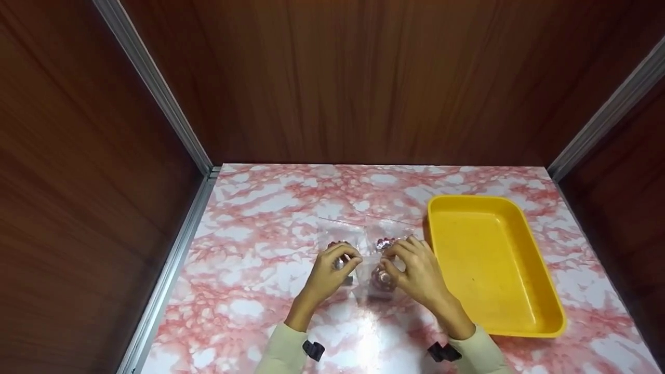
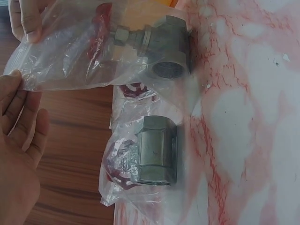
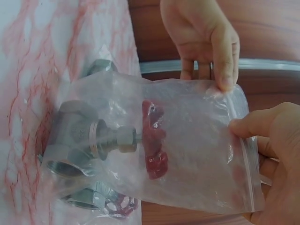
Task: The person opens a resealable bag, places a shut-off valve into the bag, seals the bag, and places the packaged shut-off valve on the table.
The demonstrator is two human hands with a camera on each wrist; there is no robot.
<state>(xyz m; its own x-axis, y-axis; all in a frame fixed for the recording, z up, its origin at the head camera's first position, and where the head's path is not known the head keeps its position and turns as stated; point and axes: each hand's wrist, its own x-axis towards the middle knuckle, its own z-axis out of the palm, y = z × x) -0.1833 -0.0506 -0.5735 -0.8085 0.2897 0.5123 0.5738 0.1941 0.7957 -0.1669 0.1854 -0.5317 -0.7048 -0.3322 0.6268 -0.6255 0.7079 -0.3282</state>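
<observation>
A clear zip bag (image 3: pixel 197 154) stands upright between the hands, holding a metal gate valve (image 3: pixel 77 126) with a red handwheel (image 3: pixel 154 140). The valve sits at the bag's bottom, against the tabletop, with its handwheel up. My left hand (image 1: pixel 328 267) pinches one side of the bag near its zip edge. Opposite it, my right hand (image 1: pixel 418 267) pinches the other side, thumb on the zip strip. Beside the held bag, another bagged valve (image 2: pixel 157 150) lies close in the left wrist view. A further bagged valve (image 1: pixel 385 242) shows behind the right hand.
A yellow tray (image 1: pixel 483 259) stands just right of the right hand. The table (image 1: pixel 249 244) has a red and white marbled top. Brown wood-look panels (image 1: pixel 332 83) with metal edge strips (image 1: pixel 161 88) enclose it at the back and sides.
</observation>
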